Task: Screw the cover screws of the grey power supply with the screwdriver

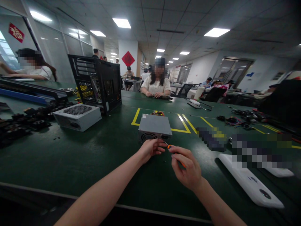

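Observation:
A grey computer power supply (155,125) lies on the green table in front of me, its fan grille and socket side facing me. Coloured cables (158,113) come out behind it. My left hand (151,148) is at its near side, fingers stretched loosely to the right and a little apart, with nothing visible in them. In my right hand (187,166), closed around its handle, is a screwdriver (169,146) with orange and black parts. Its thin shaft points up and left to the lower right corner of the power supply, close to my left fingertips. Whether the tip touches a screw is too small to tell.
A second power supply (78,116) and an open black computer case (97,81) stand to the left, beside a heap of black parts (23,121). White devices (251,180) and cables (237,121) lie to the right. Across the table sits a person (156,81).

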Demonstrator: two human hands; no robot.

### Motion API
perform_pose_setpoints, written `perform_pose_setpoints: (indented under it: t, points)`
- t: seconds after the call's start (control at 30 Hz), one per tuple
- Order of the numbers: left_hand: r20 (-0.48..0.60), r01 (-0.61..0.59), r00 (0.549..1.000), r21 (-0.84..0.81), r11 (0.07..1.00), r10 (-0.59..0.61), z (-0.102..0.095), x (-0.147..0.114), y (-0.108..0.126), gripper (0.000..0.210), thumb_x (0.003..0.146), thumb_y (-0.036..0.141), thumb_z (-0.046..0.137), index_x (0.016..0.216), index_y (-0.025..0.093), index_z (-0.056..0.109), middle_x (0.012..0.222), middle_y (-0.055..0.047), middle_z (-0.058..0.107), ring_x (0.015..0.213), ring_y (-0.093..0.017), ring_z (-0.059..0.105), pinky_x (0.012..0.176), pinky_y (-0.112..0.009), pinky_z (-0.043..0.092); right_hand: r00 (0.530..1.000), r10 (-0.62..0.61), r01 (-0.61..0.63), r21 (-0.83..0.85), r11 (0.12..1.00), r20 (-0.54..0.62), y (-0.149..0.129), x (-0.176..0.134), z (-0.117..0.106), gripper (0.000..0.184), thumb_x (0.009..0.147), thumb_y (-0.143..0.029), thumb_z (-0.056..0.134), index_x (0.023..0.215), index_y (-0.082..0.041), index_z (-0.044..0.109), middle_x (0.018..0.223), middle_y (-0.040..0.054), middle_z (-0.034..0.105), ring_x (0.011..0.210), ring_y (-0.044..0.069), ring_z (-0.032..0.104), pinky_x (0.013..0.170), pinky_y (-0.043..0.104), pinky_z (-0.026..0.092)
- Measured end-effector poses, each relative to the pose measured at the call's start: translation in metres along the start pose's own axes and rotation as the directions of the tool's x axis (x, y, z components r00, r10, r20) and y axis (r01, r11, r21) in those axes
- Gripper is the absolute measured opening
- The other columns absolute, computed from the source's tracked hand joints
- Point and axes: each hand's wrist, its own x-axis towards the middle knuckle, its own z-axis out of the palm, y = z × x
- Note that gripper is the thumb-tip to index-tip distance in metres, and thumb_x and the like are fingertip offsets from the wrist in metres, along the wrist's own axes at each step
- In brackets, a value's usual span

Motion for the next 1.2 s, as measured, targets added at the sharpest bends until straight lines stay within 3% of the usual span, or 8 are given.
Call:
perform_pose_setpoints:
  t: [0.37,0.47,0.57,0.8,0.97,1.07,1.2]
  points:
    - [-0.007,-0.008,1.0,0.003,1.0,0.008,-0.001,0.001,-0.002,0.027,0.085,0.028,0.045,0.095,0.01,0.06,0.091,-0.012,0.066,0.062,-0.009,0.061,0.049,-0.016,0.043,0.994,-0.099,0.1,-0.016,0.995,0.046,0.0,0.0,0.001,0.033,0.073,0.0,0.054,0.103,-0.016,0.048,0.105,0.0121,0.056,0.103,0.021,0.056,0.079,0.036,0.055]
    - [-0.02,0.0,1.0,0.004,1.0,0.0,0.0,0.002,-0.002,0.027,0.085,0.027,0.043,0.096,0.009,0.06,0.091,-0.012,0.066,0.059,-0.009,0.06,0.048,-0.016,0.043,0.985,-0.156,0.165,-0.174,0.971,0.069,-0.004,0.004,-0.001,0.028,0.071,-0.005,0.061,0.095,-0.017,0.053,0.102,0.0112,0.058,0.097,0.023,0.056,0.076,0.038,0.055]
    - [-0.017,0.011,1.0,-0.006,1.0,-0.011,0.0,0.003,-0.002,0.03,0.087,0.029,0.041,0.095,0.008,0.06,0.091,-0.013,0.066,0.057,-0.009,0.059,0.047,-0.017,0.042,0.989,-0.138,0.146,-0.32,0.936,0.049,-0.01,0.003,-0.002,0.035,0.067,-0.006,0.067,0.097,-0.019,0.054,0.098,0.0097,0.056,0.09,0.021,0.056,0.07,0.035,0.055]
    - [-0.032,0.002,0.999,-0.015,1.0,-0.003,0.0,0.003,-0.003,0.033,0.088,0.032,0.037,0.093,0.008,0.059,0.085,-0.011,0.065,0.058,-0.01,0.059,0.048,-0.017,0.043,0.995,-0.1,0.102,-0.164,0.981,0.021,-0.011,0.0,0.002,0.043,0.069,0.003,0.057,0.107,-0.013,0.047,0.111,0.015,0.049,0.108,0.025,0.052,0.081,0.039,0.054]
    - [-0.023,0.005,1.0,-0.026,1.0,-0.005,0.0,0.001,-0.002,0.032,0.089,0.032,0.037,0.094,0.008,0.059,0.083,-0.01,0.065,0.058,-0.009,0.059,0.049,-0.017,0.043,0.997,-0.066,0.074,-0.238,0.968,0.039,-0.007,0.0,0.0,0.041,0.07,-0.001,0.061,0.105,-0.019,0.05,0.106,0.0112,0.053,0.101,0.023,0.056,0.077,0.036,0.055]
    - [-0.029,0.006,1.0,-0.026,1.0,-0.007,0.001,0.0,-0.002,0.033,0.089,0.032,0.036,0.093,0.009,0.059,0.083,-0.01,0.065,0.058,-0.01,0.06,0.049,-0.017,0.043,1.0,-0.017,0.021,-0.186,0.982,0.025,-0.006,-0.001,-0.001,0.046,0.071,0.0,0.057,0.111,-0.019,0.045,0.113,0.013,0.052,0.103,0.021,0.056,0.078,0.035,0.055]
    - [-0.033,0.01,0.999,-0.031,0.999,-0.011,0.0,0.002,-0.002,0.035,0.09,0.033,0.034,0.093,0.008,0.059,0.085,-0.011,0.066,0.058,-0.01,0.06,0.048,-0.017,0.043,1.0,-0.011,0.015,-0.158,0.987,0.028,-0.004,-0.003,0.0,0.043,0.071,-0.002,0.059,0.108,-0.02,0.046,0.107,0.0104,0.056,0.098,0.02,0.059,0.076,0.033,0.056]
